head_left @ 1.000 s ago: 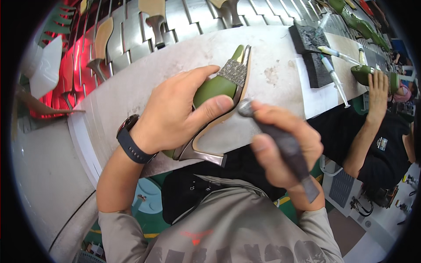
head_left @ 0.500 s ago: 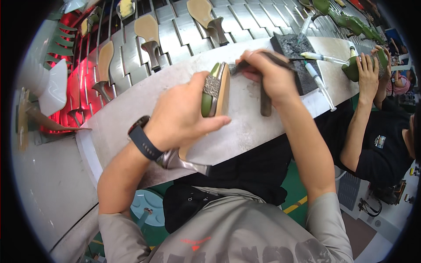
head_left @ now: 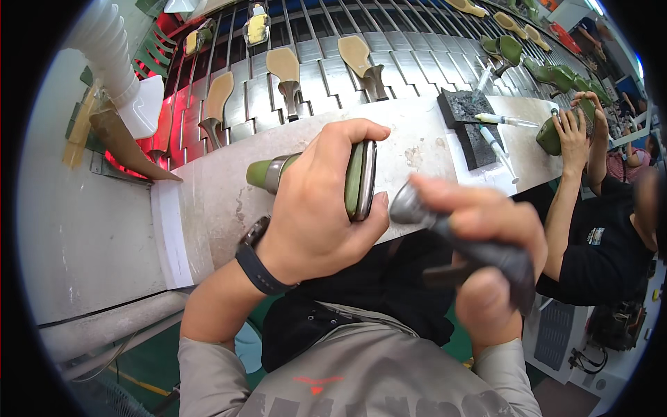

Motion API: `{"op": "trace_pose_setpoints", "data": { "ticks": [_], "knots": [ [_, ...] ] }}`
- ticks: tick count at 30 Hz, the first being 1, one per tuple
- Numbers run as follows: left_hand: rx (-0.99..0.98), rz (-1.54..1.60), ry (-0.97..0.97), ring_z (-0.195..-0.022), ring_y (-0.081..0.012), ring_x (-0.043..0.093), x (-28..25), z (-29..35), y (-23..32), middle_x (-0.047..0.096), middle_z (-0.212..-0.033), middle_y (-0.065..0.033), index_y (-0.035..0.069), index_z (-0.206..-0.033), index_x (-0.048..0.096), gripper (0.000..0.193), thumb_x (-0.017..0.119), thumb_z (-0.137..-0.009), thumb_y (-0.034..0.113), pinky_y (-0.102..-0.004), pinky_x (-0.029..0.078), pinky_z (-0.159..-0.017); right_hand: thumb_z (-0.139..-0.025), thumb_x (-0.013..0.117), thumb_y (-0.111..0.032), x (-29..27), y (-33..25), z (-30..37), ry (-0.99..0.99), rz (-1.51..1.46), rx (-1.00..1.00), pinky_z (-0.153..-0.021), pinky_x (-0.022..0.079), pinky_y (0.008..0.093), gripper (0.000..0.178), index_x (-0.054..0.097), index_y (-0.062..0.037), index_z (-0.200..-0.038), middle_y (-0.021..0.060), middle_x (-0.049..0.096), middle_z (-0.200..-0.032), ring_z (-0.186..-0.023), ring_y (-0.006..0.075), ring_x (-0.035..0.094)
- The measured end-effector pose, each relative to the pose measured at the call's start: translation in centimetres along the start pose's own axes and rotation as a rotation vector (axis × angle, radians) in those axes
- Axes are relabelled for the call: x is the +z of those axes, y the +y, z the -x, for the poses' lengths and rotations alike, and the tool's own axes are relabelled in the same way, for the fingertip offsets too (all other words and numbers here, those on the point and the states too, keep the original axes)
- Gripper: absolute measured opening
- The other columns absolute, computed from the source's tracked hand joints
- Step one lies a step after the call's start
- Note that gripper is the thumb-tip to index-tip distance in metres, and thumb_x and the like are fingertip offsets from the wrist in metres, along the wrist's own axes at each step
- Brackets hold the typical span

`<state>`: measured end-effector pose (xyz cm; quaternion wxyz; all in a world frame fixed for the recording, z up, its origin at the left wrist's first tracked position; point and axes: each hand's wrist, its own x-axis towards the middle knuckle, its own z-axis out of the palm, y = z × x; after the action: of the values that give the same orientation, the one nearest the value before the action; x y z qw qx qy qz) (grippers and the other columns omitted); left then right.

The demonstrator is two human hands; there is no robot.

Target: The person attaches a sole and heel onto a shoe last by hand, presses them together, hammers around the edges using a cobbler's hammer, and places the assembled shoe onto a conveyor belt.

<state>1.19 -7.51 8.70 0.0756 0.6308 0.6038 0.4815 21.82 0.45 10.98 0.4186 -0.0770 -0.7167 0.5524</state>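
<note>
My left hand [head_left: 313, 191] is wrapped round a green shoe [head_left: 355, 182] with a metallic band, held above the pale worktop. The shoe's dark sole rim faces to the right, and its green end sticks out left of my fingers. To the right, my right hand [head_left: 504, 219] is closed on a pliers-like tool [head_left: 410, 207] with a rounded metal head and dark handles. Motion smears this hand and part of the tool. The tool's head is close to my left thumb, apart from the shoe.
Beyond the worktop [head_left: 229, 187] runs a slatted metal conveyor [head_left: 319, 97] bearing tan soles with heels [head_left: 283, 66]. Several syringes [head_left: 497, 146] lie by a dark block [head_left: 462, 115]. At right, a co-worker's hands [head_left: 573, 139] hold another green shoe [head_left: 549, 139]. A white hose nozzle [head_left: 142, 104] hangs at left.
The shoe has turned in my left hand, so its tan sole face no longer shows. My right hand has drawn the tool nearer to me and to the right. The soles appear shifted rightward.
</note>
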Motion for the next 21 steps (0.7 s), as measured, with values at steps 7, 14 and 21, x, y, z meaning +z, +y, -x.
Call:
{"op": "trace_pose_setpoints", "data": {
  "ticks": [7,14,21],
  "knots": [
    [0.075,-0.026,0.179,-0.114,-0.0327,0.071,0.8,1.9,0.0,0.069,-0.129,-0.0182,-0.001,-0.139,0.055,0.067,0.077,-0.076,0.000,-0.0379,0.054,-0.098,-0.092,0.082,-0.042,1.9,-2.5,-2.0,-0.046,-0.078,0.341,-0.111,0.052,0.0545,0.054,0.060,0.0042,-0.111,0.0342,0.071,-0.120,-0.118,0.0428,0.071],
    [0.205,0.000,0.193,-0.122,-0.0436,0.067,0.4,3.9,0.1,0.066,-0.132,-0.0270,-0.007,-0.144,0.048,0.078,0.069,-0.069,-0.010,-0.0501,0.049,-0.111,-0.083,0.078,-0.041,2.1,-3.0,-6.1,-0.098,-0.013,0.462,-0.100,0.060,0.0443,0.053,0.064,0.0079,-0.098,0.0309,0.076,-0.105,-0.101,0.0345,0.077],
    [0.318,-0.315,0.445,-0.137,-0.0422,0.059,3.0,11.8,-2.9,0.056,-0.149,-0.0294,-0.002,-0.159,0.035,0.087,0.078,-0.094,0.037,-0.0667,0.035,-0.119,-0.092,0.080,-0.010,2.8,0.2,0.2,-0.383,-0.098,0.400,-0.093,0.060,0.0320,0.029,0.071,0.0045,-0.116,0.0202,0.079,-0.113,-0.103,0.0206,0.077]
  ]
}}
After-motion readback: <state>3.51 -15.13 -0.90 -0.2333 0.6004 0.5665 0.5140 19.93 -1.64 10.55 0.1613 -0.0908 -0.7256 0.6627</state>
